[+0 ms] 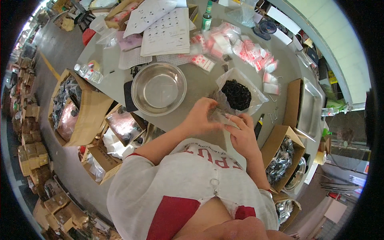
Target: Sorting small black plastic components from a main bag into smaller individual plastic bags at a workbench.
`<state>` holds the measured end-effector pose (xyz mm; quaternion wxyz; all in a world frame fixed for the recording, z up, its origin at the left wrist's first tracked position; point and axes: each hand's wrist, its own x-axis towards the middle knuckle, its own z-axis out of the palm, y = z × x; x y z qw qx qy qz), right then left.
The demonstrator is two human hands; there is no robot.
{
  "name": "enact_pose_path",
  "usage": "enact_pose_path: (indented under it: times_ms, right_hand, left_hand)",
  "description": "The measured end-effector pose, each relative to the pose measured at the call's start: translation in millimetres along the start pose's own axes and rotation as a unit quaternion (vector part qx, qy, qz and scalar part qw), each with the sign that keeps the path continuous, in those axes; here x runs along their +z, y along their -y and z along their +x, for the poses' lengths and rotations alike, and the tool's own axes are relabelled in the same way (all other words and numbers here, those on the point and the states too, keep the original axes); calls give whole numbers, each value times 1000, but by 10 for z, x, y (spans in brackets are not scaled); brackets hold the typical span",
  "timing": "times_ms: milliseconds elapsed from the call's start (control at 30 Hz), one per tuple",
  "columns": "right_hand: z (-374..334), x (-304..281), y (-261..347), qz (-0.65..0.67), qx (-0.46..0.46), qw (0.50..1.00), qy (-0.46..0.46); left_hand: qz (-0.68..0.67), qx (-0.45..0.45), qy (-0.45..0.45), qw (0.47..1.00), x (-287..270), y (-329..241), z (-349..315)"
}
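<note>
Between my hands is a small clear plastic bag point(218, 116), thin and hard to make out against the grey table. My left hand point(202, 118) curls around its left side, a little blurred, with thumb and fingers bent toward each other. On the other side my right hand point(242, 134) pinches at its edge with bent fingers. Just beyond my right hand, small black parts point(237, 95) lie heaped on an opened clear plastic bag point(258, 96). A round steel bowl point(181, 90) stands to the left of my left hand.
Small red-and-white zip bags point(250, 52) lie scattered at the back, near a green bottle point(207, 18) and printed sheets point(167, 34). Cardboard boxes point(92, 124) flank the table's left; another box point(276, 146) stands at right, beside a black-handled cutter point(259, 126) and bent metal hooks point(273, 116).
</note>
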<state>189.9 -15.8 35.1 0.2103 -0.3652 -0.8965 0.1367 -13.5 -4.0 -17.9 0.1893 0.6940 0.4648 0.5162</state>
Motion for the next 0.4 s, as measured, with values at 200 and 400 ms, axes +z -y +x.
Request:
enact_pose_path:
  times_ms: [200,400]
  right_hand:
    - [279,97,-124,78,-31,982,170]
    - [672,348,-1103,-188,301,930,99]
  left_hand:
    - [-104,-218,191,951,180,-68,-221]
    - [-180,-296,234,908,155,43,-244]
